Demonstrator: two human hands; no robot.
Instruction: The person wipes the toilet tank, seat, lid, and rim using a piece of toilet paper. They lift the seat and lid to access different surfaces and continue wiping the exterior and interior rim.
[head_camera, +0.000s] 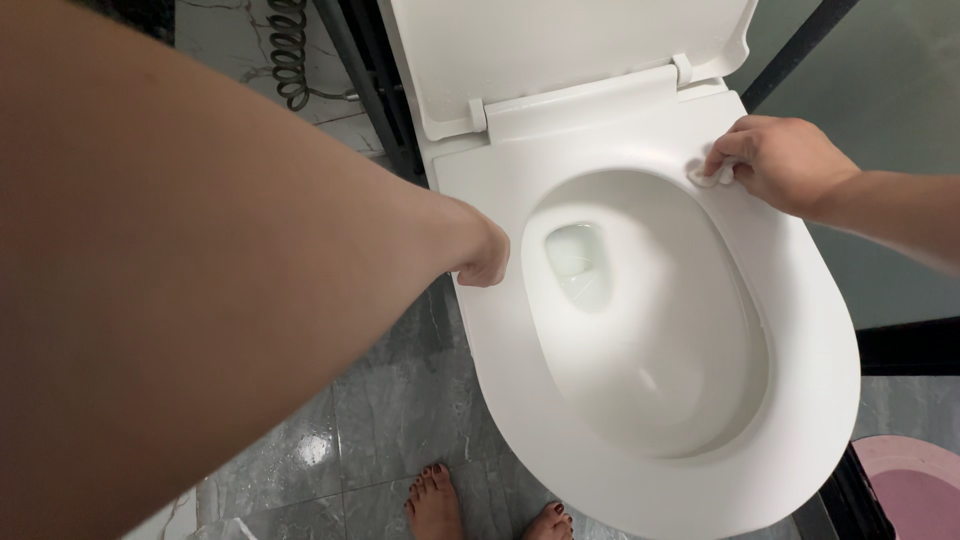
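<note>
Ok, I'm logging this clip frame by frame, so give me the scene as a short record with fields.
setting: bathroom, grey tiled floor
main thing: white toilet, lid raised
right hand: presses a small white wad on the toilet's rim
left hand: closed, at the rim's left edge
also in view: bare feet, pink bin, coiled hose

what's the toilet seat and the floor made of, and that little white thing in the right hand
Toilet seat: smooth glossy white, probably plastic, soft sheen. Floor: polished grey stone-look tile, veined, with glare and joints. White wad under the right hand: crumpled, matte, likely tissue or cloth.
</note>
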